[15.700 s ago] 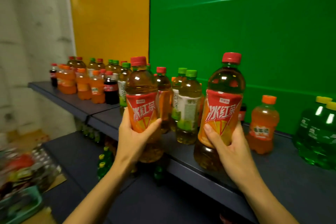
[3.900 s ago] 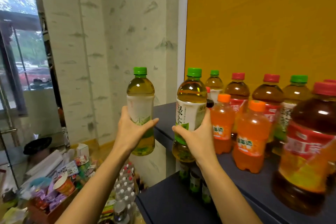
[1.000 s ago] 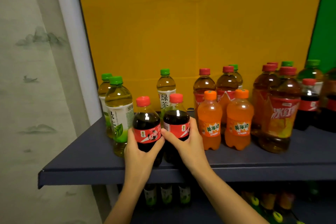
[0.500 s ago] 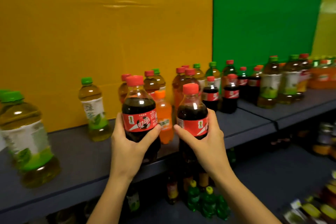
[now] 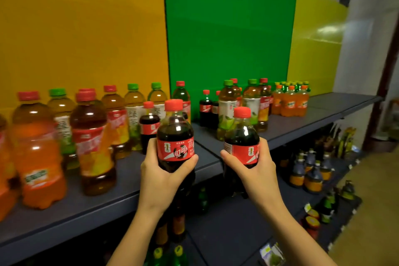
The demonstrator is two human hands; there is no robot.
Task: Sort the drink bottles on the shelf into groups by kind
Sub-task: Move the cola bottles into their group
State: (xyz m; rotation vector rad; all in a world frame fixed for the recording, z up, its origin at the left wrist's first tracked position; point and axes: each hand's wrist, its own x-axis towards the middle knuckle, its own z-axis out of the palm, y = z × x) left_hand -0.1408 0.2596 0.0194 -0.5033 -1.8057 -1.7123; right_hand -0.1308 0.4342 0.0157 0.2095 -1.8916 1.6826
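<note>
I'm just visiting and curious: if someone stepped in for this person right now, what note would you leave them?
Left hand holds one cola bottle, right hand a second cola bottle, both lifted in front of the shelf.
Done: an orange soda cluster stands far right.
Left: probably set these two with the colas before the green panel; red-cap teas and green-cap teas are mixed, unsorted.

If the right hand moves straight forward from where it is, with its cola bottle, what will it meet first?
Probably the shelf's front edge, since the right hand holds its cola bottle low before it. If it clears, the green tea bottle behind; depth is unclear.
</note>
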